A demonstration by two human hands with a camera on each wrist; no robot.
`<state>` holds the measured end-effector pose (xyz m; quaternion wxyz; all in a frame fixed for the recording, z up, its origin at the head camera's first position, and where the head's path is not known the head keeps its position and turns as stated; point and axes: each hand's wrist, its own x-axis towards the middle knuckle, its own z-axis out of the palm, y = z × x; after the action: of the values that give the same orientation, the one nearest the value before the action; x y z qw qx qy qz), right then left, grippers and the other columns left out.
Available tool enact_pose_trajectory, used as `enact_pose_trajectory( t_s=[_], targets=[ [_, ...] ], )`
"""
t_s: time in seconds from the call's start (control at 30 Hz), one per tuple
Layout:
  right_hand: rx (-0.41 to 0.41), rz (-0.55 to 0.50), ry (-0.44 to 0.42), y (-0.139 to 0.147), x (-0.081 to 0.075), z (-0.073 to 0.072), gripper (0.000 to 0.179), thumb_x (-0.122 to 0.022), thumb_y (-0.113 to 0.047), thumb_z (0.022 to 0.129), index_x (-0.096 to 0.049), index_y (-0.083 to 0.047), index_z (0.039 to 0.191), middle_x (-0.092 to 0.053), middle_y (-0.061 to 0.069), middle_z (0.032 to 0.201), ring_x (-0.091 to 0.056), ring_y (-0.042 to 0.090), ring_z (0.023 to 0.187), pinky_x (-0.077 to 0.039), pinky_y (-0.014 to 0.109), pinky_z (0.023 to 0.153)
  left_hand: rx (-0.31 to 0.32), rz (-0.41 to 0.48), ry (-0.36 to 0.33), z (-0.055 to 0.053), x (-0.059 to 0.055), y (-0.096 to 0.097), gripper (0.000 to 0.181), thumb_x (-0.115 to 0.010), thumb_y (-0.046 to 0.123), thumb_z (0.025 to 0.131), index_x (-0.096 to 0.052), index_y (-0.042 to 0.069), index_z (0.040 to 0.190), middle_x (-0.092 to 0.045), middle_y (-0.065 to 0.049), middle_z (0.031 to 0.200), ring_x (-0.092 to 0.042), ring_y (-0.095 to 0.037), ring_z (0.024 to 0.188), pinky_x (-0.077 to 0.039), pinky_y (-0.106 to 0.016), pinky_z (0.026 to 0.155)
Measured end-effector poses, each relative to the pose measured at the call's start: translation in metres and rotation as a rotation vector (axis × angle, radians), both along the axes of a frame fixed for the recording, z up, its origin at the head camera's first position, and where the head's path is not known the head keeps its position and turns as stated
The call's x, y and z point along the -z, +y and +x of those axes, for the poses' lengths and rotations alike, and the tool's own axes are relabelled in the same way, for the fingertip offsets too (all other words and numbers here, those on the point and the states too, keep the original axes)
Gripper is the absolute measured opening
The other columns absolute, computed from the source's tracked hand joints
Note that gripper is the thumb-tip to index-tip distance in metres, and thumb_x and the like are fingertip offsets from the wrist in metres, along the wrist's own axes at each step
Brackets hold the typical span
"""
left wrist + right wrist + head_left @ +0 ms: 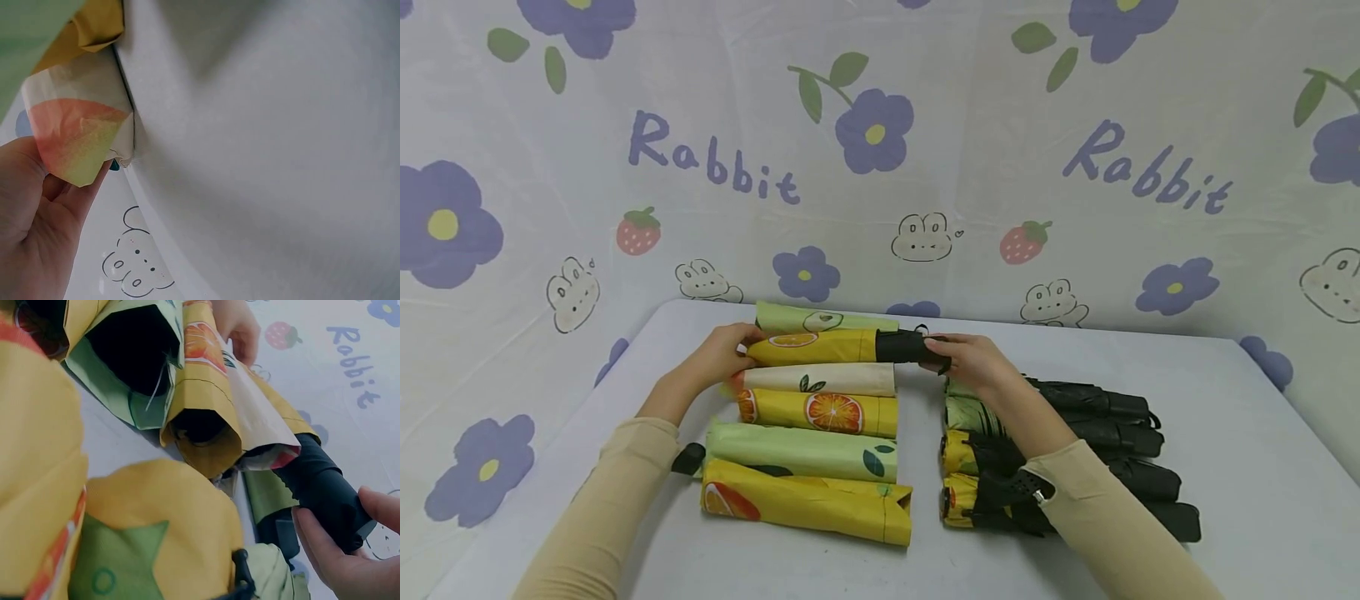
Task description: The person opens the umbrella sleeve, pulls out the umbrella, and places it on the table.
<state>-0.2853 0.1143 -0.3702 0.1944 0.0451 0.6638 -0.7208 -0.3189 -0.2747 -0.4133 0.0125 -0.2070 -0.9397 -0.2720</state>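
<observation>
A black folded umbrella (897, 347) sticks out of the right end of a yellow orange-print sleeve (842, 345) at the back of the table. My right hand (970, 360) grips the umbrella's dark outer end, thumb and fingers about it in the right wrist view. At the sleeve's far left end my left hand (722, 354) pinches the yellow fabric. In the left wrist view, a cream peach-print sleeve (78, 134) hides part of that hand's fingers and the yellow sleeve. This cream sleeve lies just in front of the held one; a light green avocado-print sleeve (850, 321) lies behind it.
Closer in lie an orange-slice sleeve (857, 414), a green sleeve (797, 450) with a dark piece (688, 458) at its left end, and a yellow sleeve (812, 507). Several folded umbrellas (1150, 483) lie on the right, under my right forearm. A patterned cloth (985, 150) hangs behind.
</observation>
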Motion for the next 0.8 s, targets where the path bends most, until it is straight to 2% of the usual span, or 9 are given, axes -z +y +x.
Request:
enact_pose_trajectory(
  t_s=[0.07,0.13,0.27,0.33,0.43,0.53,0.63,0.8],
  targets=[
    [0.0,-0.003,0.003,0.003,-0.001,0.001,0.058,-0.055,-0.012,0.099,-0.031,0.004,0.149,-0.03,0.022,0.156,-0.052,0.03,0.131,-0.04,0.036,0.115,0.01,-0.002,0.002,-0.001,0.001,0.0,0.031,-0.067,-0.007,0.083,-0.064,-0.005,0.114,-0.067,-0.022,0.111,-0.063,-0.037,0.106,-0.053,-0.05,0.093],
    [-0.001,-0.018,0.004,0.006,-0.002,0.001,0.059,-0.054,-0.011,0.1,-0.028,0.005,0.15,-0.027,0.022,0.157,-0.039,0.034,0.141,-0.04,0.036,0.115,0.015,-0.002,0.002,-0.002,0.001,0.0,0.03,-0.066,-0.007,0.084,-0.064,-0.006,0.113,-0.067,-0.023,0.11,-0.063,-0.037,0.106,-0.054,-0.049,0.093],
    [-0.006,0.0,0.018,0.014,-0.004,0.001,0.059,-0.054,-0.013,0.1,-0.028,0.005,0.15,-0.027,0.022,0.157,-0.042,0.034,0.14,-0.04,0.037,0.114,0.017,-0.009,0.004,-0.002,0.001,0.0,0.028,-0.065,-0.007,0.085,-0.065,-0.006,0.112,-0.068,-0.022,0.108,-0.064,-0.037,0.104,-0.055,-0.048,0.091],
    [-0.011,0.007,0.028,0.018,-0.005,0.001,0.059,-0.054,-0.014,0.1,-0.029,0.005,0.15,-0.028,0.023,0.157,-0.052,0.029,0.132,-0.04,0.038,0.114,0.017,-0.018,0.008,-0.002,0.001,-0.001,0.027,-0.065,-0.007,0.085,-0.065,-0.006,0.112,-0.069,-0.022,0.108,-0.064,-0.036,0.103,-0.055,-0.048,0.091],
    [-0.01,-0.004,0.037,0.025,-0.007,0.002,0.059,-0.053,-0.013,0.1,-0.028,0.005,0.15,-0.026,0.023,0.158,-0.067,0.016,0.108,-0.041,0.038,0.113,0.019,-0.019,0.008,-0.002,0.002,-0.001,0.027,-0.065,-0.007,0.084,-0.065,-0.006,0.111,-0.069,-0.022,0.106,-0.064,-0.036,0.102,-0.055,-0.048,0.09],
    [-0.011,-0.022,0.047,0.031,-0.008,0.004,0.059,-0.052,-0.012,0.1,-0.027,0.006,0.15,-0.023,0.024,0.158,-0.07,0.005,0.087,-0.041,0.038,0.113,0.022,-0.013,0.008,-0.003,0.002,0.0,0.027,-0.066,-0.007,0.084,-0.065,-0.006,0.111,-0.069,-0.021,0.105,-0.065,-0.036,0.101,-0.055,-0.047,0.09],
    [-0.008,-0.038,0.051,0.035,-0.01,0.005,0.057,-0.051,-0.011,0.1,-0.027,0.008,0.149,-0.023,0.025,0.158,-0.069,0.003,0.084,-0.045,0.033,0.109,0.034,-0.011,0.011,-0.003,0.003,0.001,0.028,-0.066,-0.007,0.083,-0.065,-0.006,0.112,-0.07,-0.022,0.105,-0.065,-0.036,0.1,-0.055,-0.048,0.09],
    [0.008,-0.058,0.057,0.039,-0.012,0.007,0.055,-0.051,-0.009,0.1,-0.029,0.009,0.148,-0.024,0.024,0.157,-0.065,0.007,0.094,-0.053,0.027,0.099,0.034,-0.011,0.004,-0.003,0.003,0.002,0.028,-0.066,-0.006,0.084,-0.066,-0.005,0.113,-0.07,-0.021,0.106,-0.066,-0.036,0.1,-0.053,-0.049,0.092]
  ],
)
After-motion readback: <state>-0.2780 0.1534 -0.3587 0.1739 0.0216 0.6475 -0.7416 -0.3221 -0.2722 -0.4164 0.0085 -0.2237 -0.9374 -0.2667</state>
